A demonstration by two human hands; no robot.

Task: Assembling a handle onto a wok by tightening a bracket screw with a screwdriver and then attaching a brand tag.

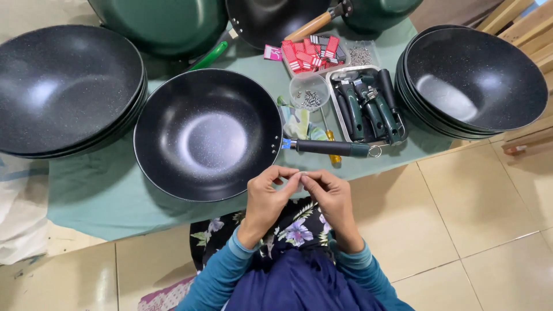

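Both hands, left (268,198) & right (329,196), are held fingertips together, pinching sth tiny, too small to tell. Just beyond, a black wok (207,134) w/ handle (331,147) fitted is set on the counter (103,190). Fastening stage judged; steady fine alignment is called for.

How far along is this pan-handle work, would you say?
Looks partly done. One wok lying on the green cloth already has a dark handle attached. In hand: the left hand and right hand pinch something tiny between the fingertips, too small to identify. Still waiting: handle-less pans stacked at left and right, plus a tray of loose handles.
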